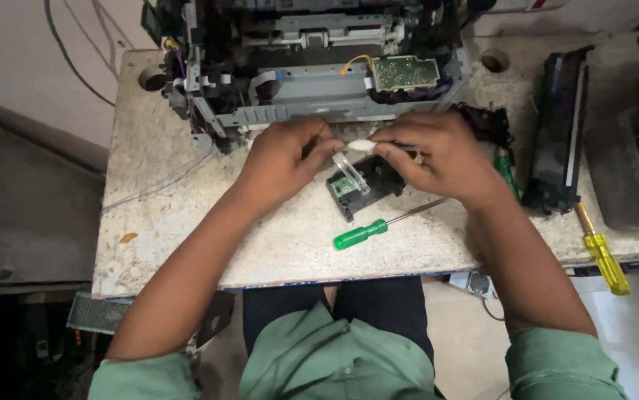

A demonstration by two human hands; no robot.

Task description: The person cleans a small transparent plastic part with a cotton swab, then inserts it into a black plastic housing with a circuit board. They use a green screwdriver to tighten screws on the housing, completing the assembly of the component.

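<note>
Over the speckled surface (186,192), both hands meet: the left hand (282,159) pinches a clear plastic strip (351,172), the right hand (438,155) presses a white swab (362,146) to it, above a black module (368,185); a green screwdriver (360,234) lies near.

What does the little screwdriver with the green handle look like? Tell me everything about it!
The green-handled screwdriver has a shiny, see-through green handle that looks like plastic and a thin grey metal shaft. It lies flat on the speckled stone-like tabletop, slanted, with the handle toward the person and the shaft pointing up and right toward the right hand. Its tip is hidden beneath that wrist. No fingers hold it. It sits just below the small black part with a green circuit board.
</note>
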